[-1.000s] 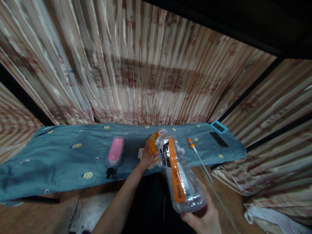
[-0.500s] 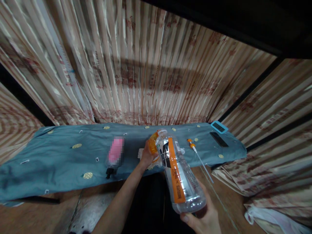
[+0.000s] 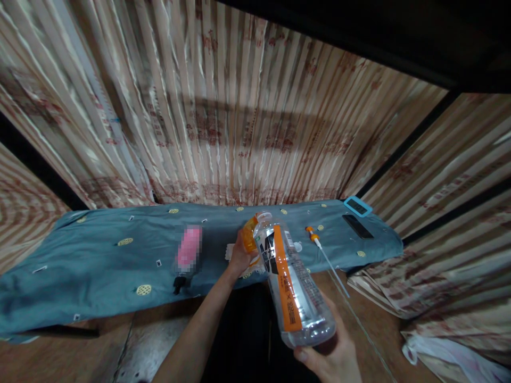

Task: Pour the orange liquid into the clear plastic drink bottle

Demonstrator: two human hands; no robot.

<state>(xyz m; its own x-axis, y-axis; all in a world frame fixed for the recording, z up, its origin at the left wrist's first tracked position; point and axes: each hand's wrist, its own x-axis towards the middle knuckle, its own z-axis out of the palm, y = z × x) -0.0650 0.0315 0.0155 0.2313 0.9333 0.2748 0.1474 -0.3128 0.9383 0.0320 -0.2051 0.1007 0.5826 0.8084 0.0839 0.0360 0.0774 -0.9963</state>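
Observation:
My right hand [image 3: 333, 348] grips the base of a large clear plastic bottle [image 3: 293, 282] with an orange, black and silver label. The bottle is tilted, its neck pointing away from me and to the left. My left hand [image 3: 240, 254] is wrapped round an orange translucent bottle [image 3: 250, 234], whose mouth the clear bottle's neck meets or overlaps; I cannot tell if they touch. Beneath the left hand lies a whitish cloth or tissue [image 3: 230, 251], partly hidden. To the right rests an orange and white pump head [image 3: 313, 235] with a long tube hanging past the edge.
A pink bottle [image 3: 189, 249] with a black cap, partly pixelated, lies on the blue patterned cloth [image 3: 99, 266]. At the right end are a black phone [image 3: 358, 226] and a light-blue framed device [image 3: 358, 206]. Striped curtains [image 3: 223, 133] hang behind; black frame bars stand at both sides.
Almost nothing differs. Both hands keep their grip, and the tilted bottle stays nearly where it was, while the whole view shifts very slightly.

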